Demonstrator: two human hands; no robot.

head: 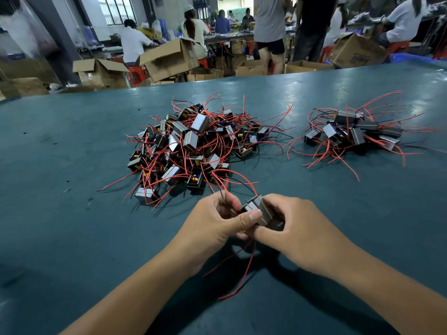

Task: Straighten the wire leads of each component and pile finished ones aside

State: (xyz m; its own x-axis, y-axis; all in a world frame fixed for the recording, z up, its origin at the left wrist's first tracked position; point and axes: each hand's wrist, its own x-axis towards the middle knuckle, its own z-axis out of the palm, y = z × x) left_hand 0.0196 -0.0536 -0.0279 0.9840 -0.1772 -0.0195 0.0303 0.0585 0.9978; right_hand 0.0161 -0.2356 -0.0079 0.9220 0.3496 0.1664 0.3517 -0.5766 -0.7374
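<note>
Red leads are the whole story here. You hold one transformer [257,210] between both hands, low and centre over the green counter [72,226], nearer you than either heap. Your left hand [217,221] has its thumb pressed on the near face of the block and its fingers curled around the upper leads [231,198]; your right hand [292,228] grips the block from the right side, fingers wrapped behind it. So both hands are grasping, none free.

Key relation: the block sits tilted, and its leads leave it two ways. One bunch arcs up and away toward the big unsorted pile [191,146], and may be touching that pile's stray wires; can't tell. The other lead [244,272] hangs down toward you, under the wrists, its tip lying near the counter. The long axis of the wires thus runs roughly away-and-toward you, not left-right.

My read: straightening is under way, not done, since the upper leads curve hard. Your left hand is on the wires, so it is the one placed to draw along them while your right anchors the body.

The finished pile [358,134] lies far right, well apart from the hands, on your right hand's side; that hand is nearer for the drop-off.
</note>
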